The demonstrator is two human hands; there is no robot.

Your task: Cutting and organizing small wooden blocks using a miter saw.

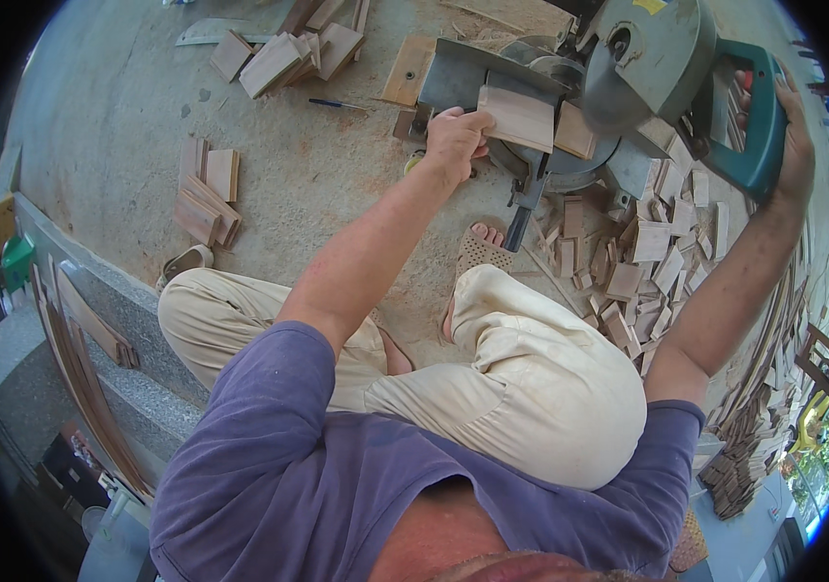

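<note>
My left hand [452, 147] grips the left end of a short pale board [520, 121], which lies on the metal base [453, 78] of a mitre saw against its fence. My right hand [785, 141] is closed round the saw's green handle [744, 167] at the right; some fingertips show inside the loop. The saw's grey blade guard [654, 63] is raised to the right of the board. A second small wood piece [574, 131] sits just right of the board, beside the guard.
Stacked boards [274, 63] lie at the upper left, near a blue pen [335, 104]. More pieces [208, 194] lie at the left. Many offcuts [652, 262] cover the floor right of my knee. Long strips [80, 359] rest on a stone step [157, 412] at the left.
</note>
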